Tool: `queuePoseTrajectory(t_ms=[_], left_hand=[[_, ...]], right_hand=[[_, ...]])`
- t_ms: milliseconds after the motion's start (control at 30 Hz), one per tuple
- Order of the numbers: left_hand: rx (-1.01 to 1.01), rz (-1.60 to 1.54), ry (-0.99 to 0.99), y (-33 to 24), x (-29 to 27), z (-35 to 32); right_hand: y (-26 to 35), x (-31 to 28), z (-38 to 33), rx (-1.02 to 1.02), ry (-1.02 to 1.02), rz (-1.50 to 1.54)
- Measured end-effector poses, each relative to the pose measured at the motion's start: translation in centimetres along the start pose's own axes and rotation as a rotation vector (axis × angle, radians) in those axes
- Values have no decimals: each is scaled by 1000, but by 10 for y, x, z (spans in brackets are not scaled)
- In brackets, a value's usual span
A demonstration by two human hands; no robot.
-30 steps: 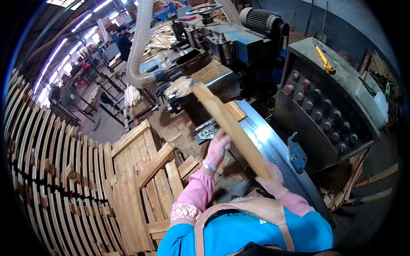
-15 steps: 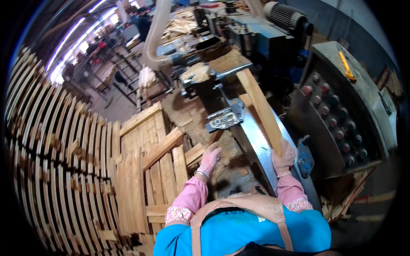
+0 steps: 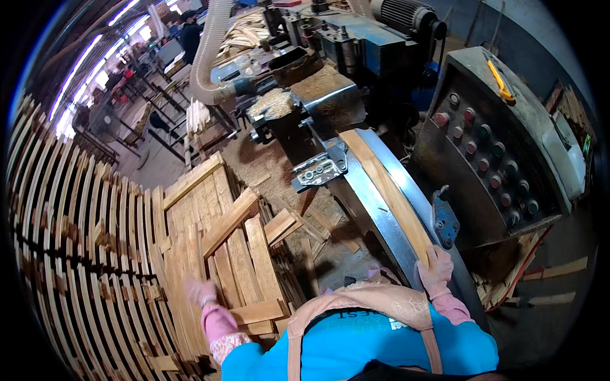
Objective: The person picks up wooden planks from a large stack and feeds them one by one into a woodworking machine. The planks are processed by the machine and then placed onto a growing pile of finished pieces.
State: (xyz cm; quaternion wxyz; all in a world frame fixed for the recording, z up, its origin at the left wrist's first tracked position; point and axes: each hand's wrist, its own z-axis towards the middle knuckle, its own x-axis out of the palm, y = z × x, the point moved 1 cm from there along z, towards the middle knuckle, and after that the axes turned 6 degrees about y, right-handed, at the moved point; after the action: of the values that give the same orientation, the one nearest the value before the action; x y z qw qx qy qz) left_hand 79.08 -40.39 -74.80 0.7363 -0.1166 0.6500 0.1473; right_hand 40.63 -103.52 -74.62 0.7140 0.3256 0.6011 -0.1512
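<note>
My right hand [image 3: 435, 270], in a pale pink glove, grips the near end of a long wooden strip [image 3: 387, 193]. The strip lies lengthwise along the shiny metal bed [image 3: 375, 209] of a woodworking machine, its far end close to a small metal bracket [image 3: 321, 170]. Off to the left, my left hand [image 3: 200, 292] hovers over or touches a pile of wooden boards [image 3: 190, 254]; motion smears its fingers, and no held piece shows there.
Tall stacks of wooden slats [image 3: 76, 222] line the left side. A control panel [image 3: 489, 152] with several buttons stands on the right, a yellow-handled tool [image 3: 499, 79] on its top. Beyond the bed are a sawdust-covered machine head [image 3: 330, 89] and a ribbed hose [image 3: 206, 63]. Offcuts [image 3: 324, 225] litter the floor.
The strip, raised at its far end before, now lies down along the metal bed. My left hand has swung left from beside the machine to the board pile. The view has shifted slightly.
</note>
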Motion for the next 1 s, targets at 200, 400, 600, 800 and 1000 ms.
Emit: queuePoseTrajectory(t_ms=[200,400,600,800,1000], left_hand=[[-176,119,184,9,-5,-8],[-41,225,213,18,0,6],[116,-127,237,-32,-46,35],[263,-1505,561,-235,-116,32],[239,-1973,672,-411,-119,-82]], right_hand=[[3,-5,0,34,35,77],[55,36,129,-360,-214,97],[88,68,219,-402,-159,25],[120,109,292,-348,-125,18],[220,12,157,-700,198,750]])
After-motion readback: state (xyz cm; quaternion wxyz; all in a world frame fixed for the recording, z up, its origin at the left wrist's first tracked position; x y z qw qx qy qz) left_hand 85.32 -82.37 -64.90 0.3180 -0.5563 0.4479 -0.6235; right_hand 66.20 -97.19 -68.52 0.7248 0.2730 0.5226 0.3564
